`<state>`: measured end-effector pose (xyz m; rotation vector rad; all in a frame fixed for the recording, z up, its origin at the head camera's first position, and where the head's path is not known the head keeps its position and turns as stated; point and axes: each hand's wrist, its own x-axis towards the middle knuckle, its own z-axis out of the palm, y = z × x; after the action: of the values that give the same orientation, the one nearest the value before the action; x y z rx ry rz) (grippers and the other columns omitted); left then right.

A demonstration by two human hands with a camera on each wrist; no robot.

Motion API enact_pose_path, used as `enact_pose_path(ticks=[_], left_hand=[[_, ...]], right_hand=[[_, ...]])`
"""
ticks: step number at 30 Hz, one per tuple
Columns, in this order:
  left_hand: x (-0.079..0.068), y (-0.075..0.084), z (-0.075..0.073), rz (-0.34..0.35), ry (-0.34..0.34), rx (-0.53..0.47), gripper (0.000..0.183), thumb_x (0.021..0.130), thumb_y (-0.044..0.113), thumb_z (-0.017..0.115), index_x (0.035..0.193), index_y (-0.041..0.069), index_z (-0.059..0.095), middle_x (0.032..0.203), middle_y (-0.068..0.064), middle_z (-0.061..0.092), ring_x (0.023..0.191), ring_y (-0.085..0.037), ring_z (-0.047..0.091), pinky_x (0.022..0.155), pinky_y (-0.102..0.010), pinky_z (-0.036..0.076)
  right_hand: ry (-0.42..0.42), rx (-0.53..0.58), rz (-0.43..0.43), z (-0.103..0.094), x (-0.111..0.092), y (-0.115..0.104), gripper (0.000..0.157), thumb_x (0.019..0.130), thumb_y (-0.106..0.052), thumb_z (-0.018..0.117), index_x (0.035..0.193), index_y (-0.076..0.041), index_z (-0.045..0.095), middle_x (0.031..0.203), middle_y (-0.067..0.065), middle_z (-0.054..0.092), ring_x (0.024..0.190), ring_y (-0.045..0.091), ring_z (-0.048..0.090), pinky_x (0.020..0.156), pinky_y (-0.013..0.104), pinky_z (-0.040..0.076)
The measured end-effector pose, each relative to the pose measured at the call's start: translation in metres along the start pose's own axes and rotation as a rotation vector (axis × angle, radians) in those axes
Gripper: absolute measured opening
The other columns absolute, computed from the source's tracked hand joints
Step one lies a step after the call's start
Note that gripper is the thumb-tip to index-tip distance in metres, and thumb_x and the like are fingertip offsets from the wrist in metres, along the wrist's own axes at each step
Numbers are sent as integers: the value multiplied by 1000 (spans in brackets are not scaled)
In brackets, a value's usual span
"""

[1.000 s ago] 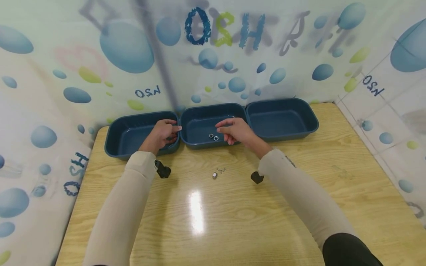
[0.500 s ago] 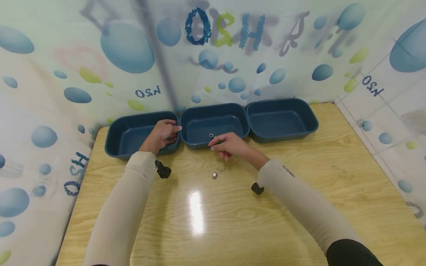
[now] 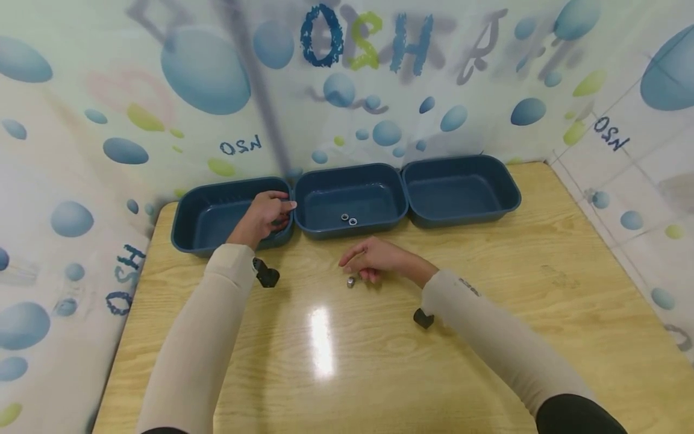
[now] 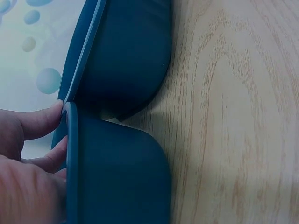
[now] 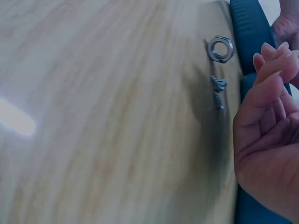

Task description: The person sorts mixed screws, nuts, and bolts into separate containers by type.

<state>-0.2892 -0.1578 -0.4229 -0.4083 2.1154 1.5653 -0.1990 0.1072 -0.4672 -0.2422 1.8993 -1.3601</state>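
My left hand (image 3: 264, 216) grips the right end of the left blue bin (image 3: 190, 220). In the left wrist view its thumb (image 4: 44, 122) lies on the rim where two bins meet, with the other fingers inside the bin. My right hand (image 3: 375, 256) hovers over the table in front of the middle bin (image 3: 347, 232), fingers loosely bent, nothing visible between them. Just below its fingertips a metal nut (image 3: 350, 282) stands on the wood. The right wrist view shows this nut (image 5: 220, 49) near a small dark squiggly thing (image 5: 218, 91), whose kind I cannot tell.
Two small nuts, one (image 3: 344, 217) beside the other (image 3: 353, 222), lie in the middle bin. A third blue bin (image 3: 461, 222) adjoins it on the right. The bins line the back of the wooden table (image 3: 379, 367), against a patterned wall covering (image 3: 336, 132).
My right hand has moved from over the middle bin toward me, down to the nut on the table. The left hand keeps its grip on the left bin. The head view tilts slightly.
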Motion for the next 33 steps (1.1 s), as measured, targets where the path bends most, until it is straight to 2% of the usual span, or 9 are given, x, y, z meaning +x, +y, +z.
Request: enact_pose_path(ticks=[7,16,24,33], left_hand=[[-1,2,1,-1,2,0,54,100,20,56,149,13,37,103,-2,54,77,-16,51,76,-33,46],[0,2,1,-5,-1,-7,55,100,20,56,150,14,35,108,-3,54,78,-16,51,77,-33,45],[-3,0,2,10,-3,5,56,100,20,55,151,13,34,106,-3,55,79,-16,52,77,-32,46],[-2,-2,2,21,4,10,55,100,21,56,151,12,35,105,-2,55,79,-15,52,77,-32,46]], right_hand=[[-40,7,-9,0,-1,8,27,89,-13,69,116,-8,70,52,4,56,39,10,46,42,25,42],[-77,-2,-4,-1,-4,18,25,84,-8,72,108,-11,73,53,6,57,40,11,46,41,25,41],[-70,-35,-3,3,-2,20,17,84,-6,73,100,-9,75,51,5,56,39,10,44,41,24,40],[-79,-49,17,4,-2,20,16,84,-6,73,100,-9,75,52,5,55,39,10,45,41,24,41]])
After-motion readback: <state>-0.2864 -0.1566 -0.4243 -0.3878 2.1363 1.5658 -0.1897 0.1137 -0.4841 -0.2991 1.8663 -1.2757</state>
